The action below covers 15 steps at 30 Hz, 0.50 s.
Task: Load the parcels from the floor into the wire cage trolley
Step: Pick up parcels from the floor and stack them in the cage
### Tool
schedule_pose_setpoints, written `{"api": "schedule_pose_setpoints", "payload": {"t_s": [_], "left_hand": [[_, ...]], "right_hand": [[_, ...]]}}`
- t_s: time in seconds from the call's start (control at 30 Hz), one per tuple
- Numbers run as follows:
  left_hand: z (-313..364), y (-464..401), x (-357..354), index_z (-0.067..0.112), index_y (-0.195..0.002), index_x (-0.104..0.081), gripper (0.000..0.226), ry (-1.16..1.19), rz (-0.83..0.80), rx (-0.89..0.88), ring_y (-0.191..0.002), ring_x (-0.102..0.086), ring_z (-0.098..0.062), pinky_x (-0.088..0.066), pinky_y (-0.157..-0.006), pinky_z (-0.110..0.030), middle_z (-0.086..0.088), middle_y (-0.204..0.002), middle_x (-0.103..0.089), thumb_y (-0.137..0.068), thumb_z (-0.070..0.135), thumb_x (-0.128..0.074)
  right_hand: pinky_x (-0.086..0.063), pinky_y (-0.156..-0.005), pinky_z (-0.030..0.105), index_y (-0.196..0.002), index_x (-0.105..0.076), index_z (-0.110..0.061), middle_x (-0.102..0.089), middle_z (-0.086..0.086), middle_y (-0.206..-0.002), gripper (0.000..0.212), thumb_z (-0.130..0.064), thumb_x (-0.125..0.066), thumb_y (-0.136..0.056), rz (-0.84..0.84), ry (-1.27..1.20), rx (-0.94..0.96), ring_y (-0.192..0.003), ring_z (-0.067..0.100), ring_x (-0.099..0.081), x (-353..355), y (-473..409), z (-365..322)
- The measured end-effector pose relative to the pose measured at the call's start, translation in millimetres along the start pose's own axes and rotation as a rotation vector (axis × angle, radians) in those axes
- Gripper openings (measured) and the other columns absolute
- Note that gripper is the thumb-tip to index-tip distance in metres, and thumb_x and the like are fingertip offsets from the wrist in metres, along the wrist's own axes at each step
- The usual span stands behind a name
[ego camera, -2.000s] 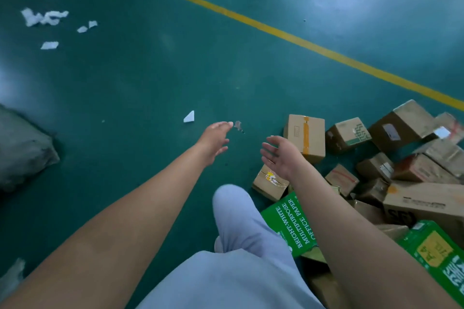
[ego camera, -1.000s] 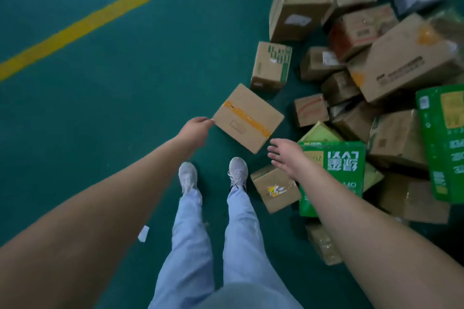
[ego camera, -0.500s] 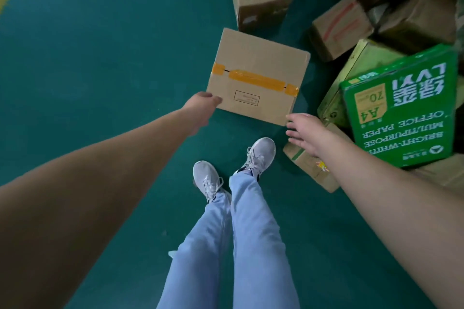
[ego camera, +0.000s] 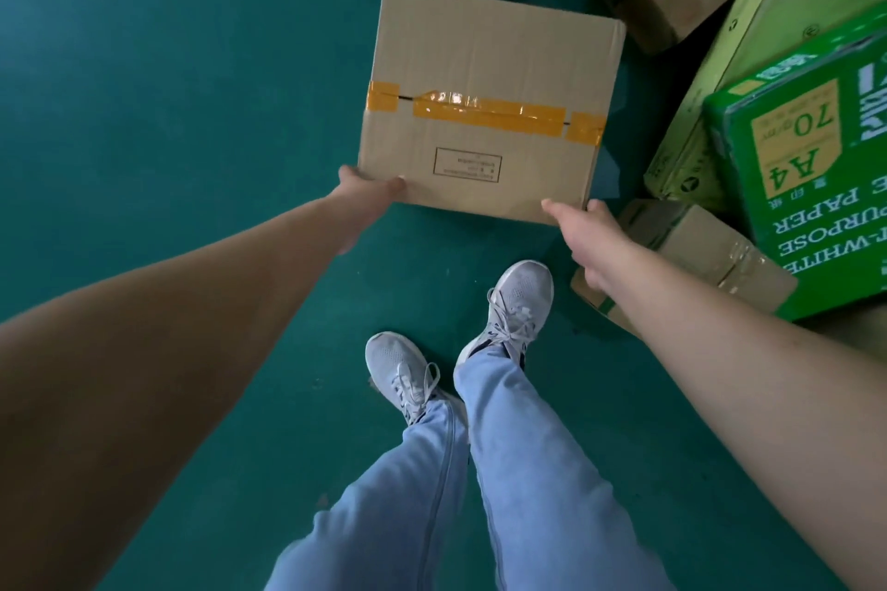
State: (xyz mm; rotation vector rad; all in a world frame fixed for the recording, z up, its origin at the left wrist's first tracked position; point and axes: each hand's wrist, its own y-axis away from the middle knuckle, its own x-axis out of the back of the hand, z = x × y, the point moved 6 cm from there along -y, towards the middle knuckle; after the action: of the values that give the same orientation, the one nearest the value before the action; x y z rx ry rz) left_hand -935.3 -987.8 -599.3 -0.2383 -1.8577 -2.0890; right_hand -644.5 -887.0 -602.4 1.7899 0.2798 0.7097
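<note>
Head | brown parcel [ego camera: 485, 62], orange tape; left hand [ego camera: 367, 192], right hand [ego camera: 583, 230] hold corners

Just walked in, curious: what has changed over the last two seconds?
Both hands came down from empty air. The left hand and right hand now grip the near corners of the orange-taped cardboard box. The green A4 paper box and the brown parcels around it lie untouched.

Both arms reach down, left hand [ego camera: 367, 191] and right hand [ego camera: 583, 226] gripping.
</note>
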Motion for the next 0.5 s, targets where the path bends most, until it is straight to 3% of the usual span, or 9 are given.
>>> {"api": "schedule_pose_setpoints", "payload": {"t_s": [0.17,0.27,0.33,0.43,0.5], "left_hand": [[32,48,27,0.021,-0.141,-0.032,0.063,0.057,0.025,-0.122,-0.102,-0.05,-0.019,-0.04,-0.09,-0.041,0.002,-0.118,-0.052,-0.096,0.054,-0.062],[64,110,54,0.021,-0.137,-0.031,0.065,0.065,0.039,-0.229,-0.099,-0.052,-0.014,-0.038,-0.089,-0.039,0.002,-0.119,-0.052,-0.094,0.055,-0.065],[75,166,73,0.022,-0.134,-0.031,0.067,0.05,0.033,-0.279,-0.098,-0.056,-0.013,-0.045,-0.09,-0.04,0.002,-0.121,-0.055,-0.09,0.058,-0.068],[82,249,99,0.026,-0.13,-0.032,0.077,0.031,0.028,-0.318,-0.108,-0.062,-0.024,-0.051,-0.1,-0.051,0.0,-0.122,-0.058,-0.079,0.069,-0.07],[80,326,116,0.026,-0.128,-0.033,0.076,0.009,0.054,-0.369,-0.109,-0.062,-0.026,-0.051,-0.101,-0.053,0.0,-0.123,-0.059,-0.078,0.071,-0.069]], "right_hand": [[-0.029,-0.117,0.048,-0.16,-0.018,-0.024,-0.03,0.004,-0.164,0.09,-0.067,-0.058,-0.092,0.057,-0.048,0.124,-0.146,0.03,-0.035,22,52,-27],[-0.035,-0.105,0.046,-0.15,-0.037,-0.022,-0.049,0.002,-0.149,0.084,-0.074,-0.058,-0.087,0.034,-0.118,0.175,-0.137,0.028,-0.045,42,112,-48],[-0.036,-0.104,0.044,-0.142,-0.044,-0.022,-0.055,0.0,-0.141,0.08,-0.076,-0.059,-0.085,-0.005,-0.173,0.189,-0.13,0.024,-0.049,59,166,-48],[-0.033,-0.113,0.048,-0.15,-0.039,-0.023,-0.05,0.001,-0.149,0.085,-0.075,-0.06,-0.086,-0.046,-0.246,0.203,-0.134,0.025,-0.047,82,248,-35],[-0.033,-0.115,0.051,-0.152,-0.036,-0.026,-0.048,-0.001,-0.152,0.098,-0.082,-0.06,-0.076,-0.045,-0.288,0.213,-0.135,0.025,-0.047,104,326,-23]]}}
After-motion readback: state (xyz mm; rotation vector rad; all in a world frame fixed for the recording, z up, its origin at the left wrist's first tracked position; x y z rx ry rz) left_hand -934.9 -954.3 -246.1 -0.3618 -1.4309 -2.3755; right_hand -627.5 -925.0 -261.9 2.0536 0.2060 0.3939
